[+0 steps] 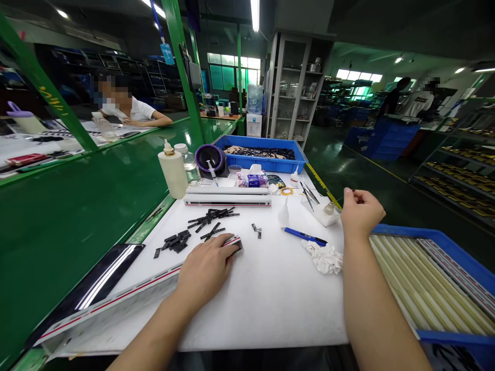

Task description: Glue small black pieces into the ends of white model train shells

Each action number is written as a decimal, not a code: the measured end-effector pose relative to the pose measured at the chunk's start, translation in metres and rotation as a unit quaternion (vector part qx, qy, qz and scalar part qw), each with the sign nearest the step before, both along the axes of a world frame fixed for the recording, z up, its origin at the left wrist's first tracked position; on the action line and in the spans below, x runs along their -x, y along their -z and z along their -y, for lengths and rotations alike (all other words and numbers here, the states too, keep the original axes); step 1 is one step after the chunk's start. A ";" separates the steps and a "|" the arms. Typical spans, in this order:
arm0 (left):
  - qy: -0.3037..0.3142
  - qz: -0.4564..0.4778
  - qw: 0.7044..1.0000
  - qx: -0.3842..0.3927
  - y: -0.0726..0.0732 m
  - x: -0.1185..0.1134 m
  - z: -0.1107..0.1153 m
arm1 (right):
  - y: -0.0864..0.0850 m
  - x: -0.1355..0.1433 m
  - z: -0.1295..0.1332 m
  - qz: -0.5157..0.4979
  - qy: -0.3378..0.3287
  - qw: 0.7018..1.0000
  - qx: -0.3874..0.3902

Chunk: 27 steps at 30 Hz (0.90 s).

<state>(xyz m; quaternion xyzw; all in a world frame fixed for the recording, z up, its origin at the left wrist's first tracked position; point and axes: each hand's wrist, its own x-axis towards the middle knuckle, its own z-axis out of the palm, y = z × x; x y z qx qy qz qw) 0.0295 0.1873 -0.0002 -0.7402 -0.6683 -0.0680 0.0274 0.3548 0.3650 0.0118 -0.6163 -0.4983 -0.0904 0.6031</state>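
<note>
Nearest, the person's left hand (207,264) is resting over the far end of a long white channel-shaped bar with a red stripe (112,304), its fingers clamping on that end while the bar is lying slantwise along the left of the white tabletop (278,314). The right hand (362,212) is hovering beyond the table's right side, above a blue plastic tray of pale ribbed strips (456,337); its fingers are curling inward, but whether the tips are closing on anything cannot be told. The step in hand seems to be steadying the bar; the next move probably calls for keeping that end firm and bringing the right hand over it. Farther off, crumpled white tissue (325,257), a blue pen (303,236) and small black rectangular pieces (176,241) are lying about; beyond, a blue plastic crate (266,164) is standing.
</note>
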 end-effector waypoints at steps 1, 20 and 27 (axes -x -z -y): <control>0.000 0.001 1.000 0.002 0.000 0.000 0.000 | 0.000 0.000 0.000 0.017 -0.013 0.999 0.036; 0.013 0.175 0.971 0.165 -0.013 0.030 -0.029 | 0.026 0.149 0.071 0.321 -0.345 0.802 0.366; 0.021 0.138 0.981 0.131 -0.012 0.029 -0.027 | 0.023 0.151 0.075 0.338 -0.337 0.796 0.373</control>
